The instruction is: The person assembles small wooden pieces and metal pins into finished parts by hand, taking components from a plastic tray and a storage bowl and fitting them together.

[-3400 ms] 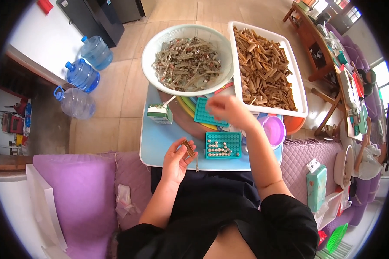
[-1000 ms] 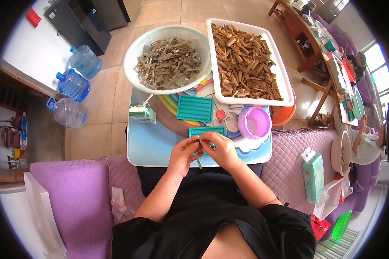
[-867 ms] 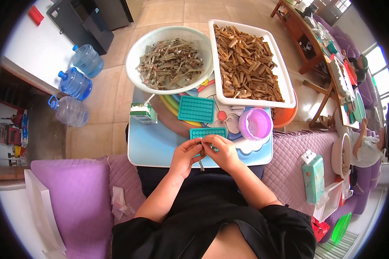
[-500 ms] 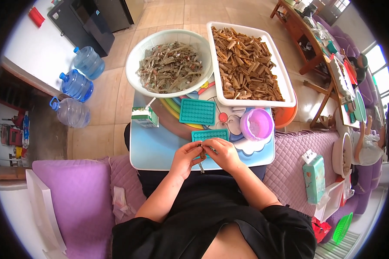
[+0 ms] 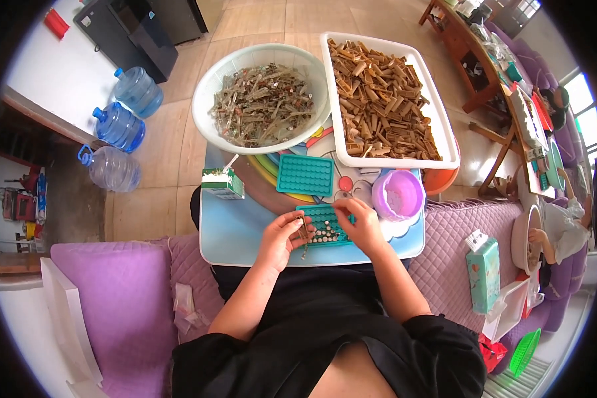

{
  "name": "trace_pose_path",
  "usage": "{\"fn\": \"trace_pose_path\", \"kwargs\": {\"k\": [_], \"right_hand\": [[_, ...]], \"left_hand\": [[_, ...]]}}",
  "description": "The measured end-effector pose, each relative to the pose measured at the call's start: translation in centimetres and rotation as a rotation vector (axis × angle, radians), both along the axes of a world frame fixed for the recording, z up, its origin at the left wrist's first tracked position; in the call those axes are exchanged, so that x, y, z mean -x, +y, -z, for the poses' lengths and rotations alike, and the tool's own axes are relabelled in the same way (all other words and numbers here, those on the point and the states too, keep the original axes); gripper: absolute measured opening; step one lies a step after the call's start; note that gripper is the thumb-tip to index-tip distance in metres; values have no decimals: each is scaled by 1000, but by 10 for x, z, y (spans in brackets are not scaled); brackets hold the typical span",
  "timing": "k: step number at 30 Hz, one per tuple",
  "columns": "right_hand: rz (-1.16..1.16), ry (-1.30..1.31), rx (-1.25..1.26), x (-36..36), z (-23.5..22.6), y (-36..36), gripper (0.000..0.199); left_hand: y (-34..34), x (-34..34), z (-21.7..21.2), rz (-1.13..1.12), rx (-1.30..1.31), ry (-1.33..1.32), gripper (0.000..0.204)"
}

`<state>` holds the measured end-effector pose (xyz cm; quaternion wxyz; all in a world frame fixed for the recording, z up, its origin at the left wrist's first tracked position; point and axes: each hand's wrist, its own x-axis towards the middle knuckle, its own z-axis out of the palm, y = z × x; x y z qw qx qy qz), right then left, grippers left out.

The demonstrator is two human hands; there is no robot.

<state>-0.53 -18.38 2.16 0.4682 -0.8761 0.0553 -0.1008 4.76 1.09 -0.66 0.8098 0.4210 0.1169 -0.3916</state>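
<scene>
Over the near edge of the low table, my left hand pinches a small, thin brown strip whose narrow end dangles below the fingers. My right hand is apart from it, fingertips pressed together above the far right part of the near teal moulded tray. Whatever those fingertips hold is too small to make out. Several small pale round pieces lie on that tray between the hands. A second teal tray with rows of hollows lies just beyond it.
A round tub of thin greenish-brown strips and a white bin of short brown pieces stand at the far side. A purple bowl is at right, a green-white carton at left. Another person's hand reaches into a pink basin.
My right hand has moved away from the left, rightward and a little farther off, uncovering the pale pieces on the near tray. The left hand still holds the strip, now tilted.
</scene>
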Motion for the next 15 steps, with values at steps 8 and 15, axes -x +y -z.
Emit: {"fn": "trace_pose_path", "kwargs": {"k": [8, 15], "right_hand": [[-307, 11, 256, -4, 19, -11, 15], [-392, 80, 280, -10, 15, -16, 15]], "left_hand": [[2, -2, 7, -37, 22, 34, 25], [0, -3, 2, 9, 20, 15, 25]]}}
